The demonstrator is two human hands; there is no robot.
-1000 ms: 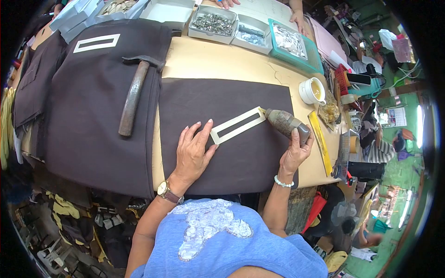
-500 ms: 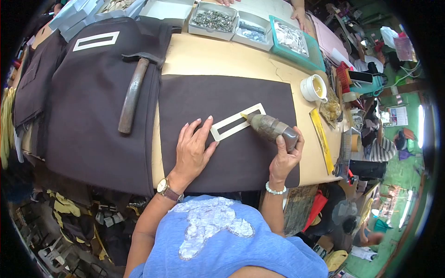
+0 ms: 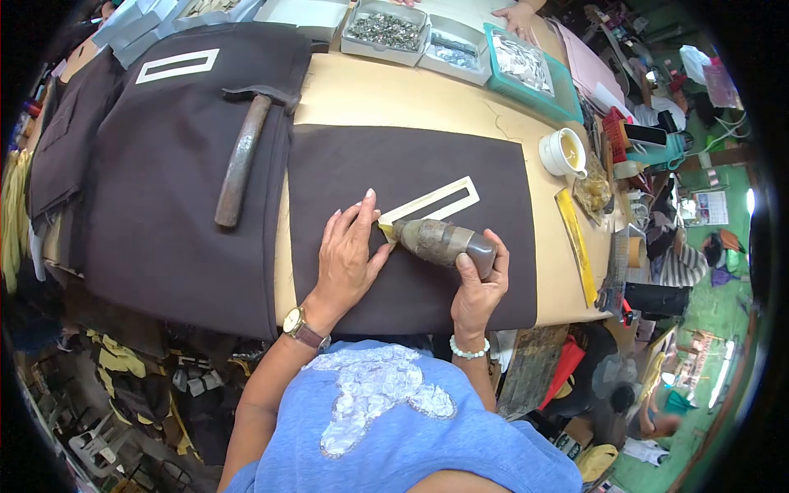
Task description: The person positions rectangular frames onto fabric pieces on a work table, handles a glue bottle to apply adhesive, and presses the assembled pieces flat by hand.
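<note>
My right hand (image 3: 477, 287) is wrapped round the base of a brown squeeze bottle (image 3: 444, 242), its middle bound with tape. The bottle is tilted, with its yellowish tip at the left end of a pale rectangular frame (image 3: 464, 187). That frame lies slanted on a dark brown fabric piece (image 3: 493, 164), and the bottle covers part of its lower edge. Flat on the same fabric, my left hand (image 3: 347, 256) has its fingers stretched out, fingertips beside the frame's left end. Whether they touch the frame I cannot tell.
A hammer (image 3: 244, 160) and another pale frame (image 3: 177, 66) lie on stacked dark fabric at left. Boxes of metal parts (image 3: 386, 31) and a teal tray (image 3: 563, 94) line the back, near another person's hand (image 3: 519, 18). At right are a white cup (image 3: 552, 156) and yellow strip (image 3: 577, 246).
My right hand has carried the bottle left and down, its tip passing from the frame's upper right part to its left end. My left hand stays nearly in place.
</note>
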